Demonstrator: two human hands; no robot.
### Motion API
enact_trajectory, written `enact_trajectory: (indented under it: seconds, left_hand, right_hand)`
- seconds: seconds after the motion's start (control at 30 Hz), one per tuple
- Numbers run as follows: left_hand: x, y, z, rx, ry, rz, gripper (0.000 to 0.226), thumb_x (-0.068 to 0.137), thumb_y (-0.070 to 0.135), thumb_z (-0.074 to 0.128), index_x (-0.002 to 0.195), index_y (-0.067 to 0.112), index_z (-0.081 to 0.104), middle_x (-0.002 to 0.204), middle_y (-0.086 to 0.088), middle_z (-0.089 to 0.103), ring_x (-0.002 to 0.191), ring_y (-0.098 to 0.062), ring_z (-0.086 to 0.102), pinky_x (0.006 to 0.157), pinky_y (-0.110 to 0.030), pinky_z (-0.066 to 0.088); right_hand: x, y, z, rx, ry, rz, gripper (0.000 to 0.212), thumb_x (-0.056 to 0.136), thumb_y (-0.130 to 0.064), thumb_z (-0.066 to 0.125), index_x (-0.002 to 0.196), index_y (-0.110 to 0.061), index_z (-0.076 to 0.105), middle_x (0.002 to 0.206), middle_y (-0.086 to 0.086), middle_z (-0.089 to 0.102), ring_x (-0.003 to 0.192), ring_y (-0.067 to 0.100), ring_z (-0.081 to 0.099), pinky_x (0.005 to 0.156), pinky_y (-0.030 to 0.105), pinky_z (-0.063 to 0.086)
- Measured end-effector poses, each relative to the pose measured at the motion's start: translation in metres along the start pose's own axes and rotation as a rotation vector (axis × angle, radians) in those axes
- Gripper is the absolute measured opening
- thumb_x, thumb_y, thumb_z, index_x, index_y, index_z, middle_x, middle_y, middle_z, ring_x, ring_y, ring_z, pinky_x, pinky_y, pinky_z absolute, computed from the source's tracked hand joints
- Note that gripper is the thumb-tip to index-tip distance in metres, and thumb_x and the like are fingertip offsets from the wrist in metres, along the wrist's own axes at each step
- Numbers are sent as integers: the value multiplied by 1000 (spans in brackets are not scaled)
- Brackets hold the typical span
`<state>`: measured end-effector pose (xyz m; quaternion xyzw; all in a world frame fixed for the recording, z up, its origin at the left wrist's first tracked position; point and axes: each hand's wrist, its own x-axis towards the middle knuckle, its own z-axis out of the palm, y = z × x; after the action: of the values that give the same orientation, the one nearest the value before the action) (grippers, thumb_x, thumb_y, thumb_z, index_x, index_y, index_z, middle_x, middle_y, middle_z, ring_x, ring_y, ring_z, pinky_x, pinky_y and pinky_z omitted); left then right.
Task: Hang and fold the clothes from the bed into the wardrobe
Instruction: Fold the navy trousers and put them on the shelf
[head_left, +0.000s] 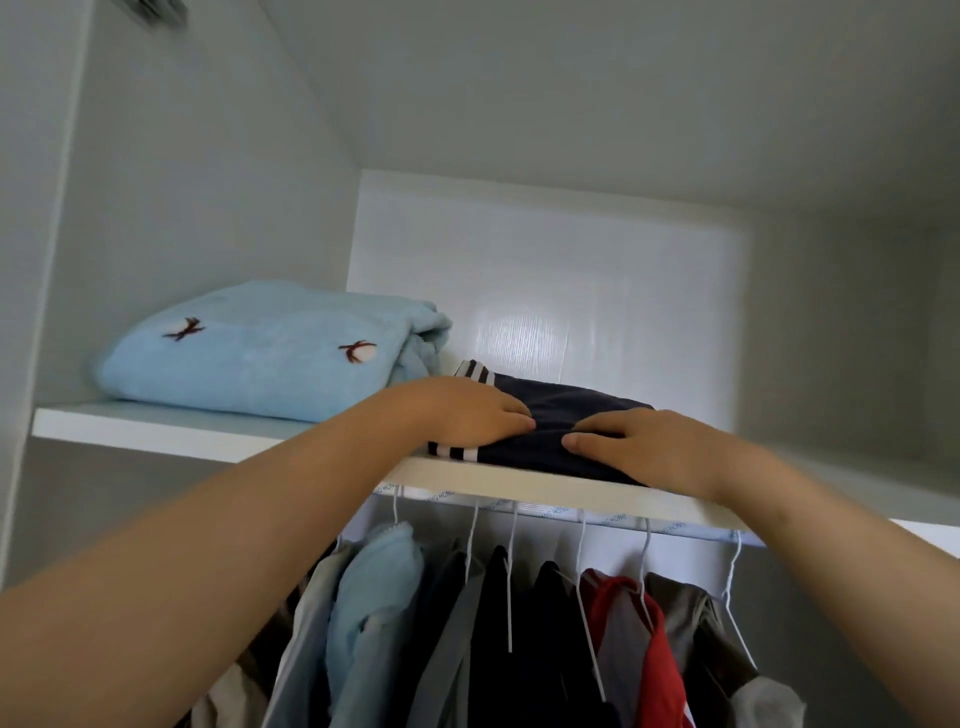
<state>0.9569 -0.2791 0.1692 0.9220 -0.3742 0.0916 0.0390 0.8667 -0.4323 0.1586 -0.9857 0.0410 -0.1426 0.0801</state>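
The folded navy garment (566, 410) lies on the shelf (208, 431), beside the blue blanket (260, 353). The left hand (467, 410) and right hand (639, 441) press flat on it, gripping nothing. This looks like the stowing step; next it likely wants a nudge inward from the rim.

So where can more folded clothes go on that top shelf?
Bare shelf lies right of the dark striped clothes, up to the side wall, and in a strip behind them by the back panel. The blue towel takes the left end. Below, hanging clothes are packed.
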Motion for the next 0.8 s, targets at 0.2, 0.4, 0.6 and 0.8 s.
enact_trajectory:
  seconds: [0.2,0.4,0.6,0.8]
  left_hand:
    - [26,-14,5,47,-42,-47,44,103,31,20,144,24,33,151,1,32,137,-19,32,111,-31,21]
    - [38,-22,1,150,-117,-104,44,104,20,18,146,14,31,152,-3,29,137,-20,30,109,-28,21]
    - [46,-28,-2,148,-162,-166,44,104,21,19,144,13,33,150,-3,33,136,-20,33,110,-29,21]
    - [69,-34,8,98,-116,-278,41,97,24,33,131,10,52,134,-10,51,123,-30,49,105,-42,39]
  right_hand:
    - [42,7,10,-45,-90,7,50,95,-58,28,138,-36,41,148,-10,38,136,14,34,114,34,23]
    - [63,6,14,-23,-165,27,53,95,-59,27,143,-38,33,153,-9,29,141,17,25,117,37,15]
    - [60,8,18,102,-88,-57,47,95,-54,33,136,-36,45,148,-11,37,137,15,32,116,36,20]
    - [53,13,17,201,78,34,42,96,-46,37,130,-27,54,140,-4,47,128,19,43,107,33,30]
